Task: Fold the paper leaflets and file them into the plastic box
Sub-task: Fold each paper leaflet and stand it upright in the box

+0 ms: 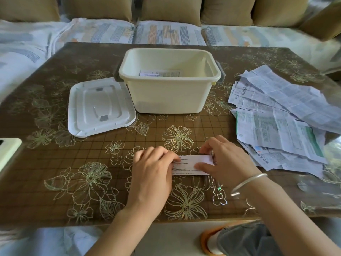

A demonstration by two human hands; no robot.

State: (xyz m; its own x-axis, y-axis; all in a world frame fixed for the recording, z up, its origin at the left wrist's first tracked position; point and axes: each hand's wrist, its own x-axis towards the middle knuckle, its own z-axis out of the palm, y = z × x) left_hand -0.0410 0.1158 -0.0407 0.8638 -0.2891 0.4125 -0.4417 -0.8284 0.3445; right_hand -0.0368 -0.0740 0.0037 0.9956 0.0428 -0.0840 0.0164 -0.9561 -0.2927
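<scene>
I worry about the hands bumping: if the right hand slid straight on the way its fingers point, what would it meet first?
Most likely the left hand, which holds the same leaflet just ahead of the right hand; only bare paper lies between them.

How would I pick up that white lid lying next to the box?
Probably by the near rim of the lid, coming from the front-left. It lies flat on the table, so only the edge gives fingers something to pinch, and the box crowds its right side.
</scene>
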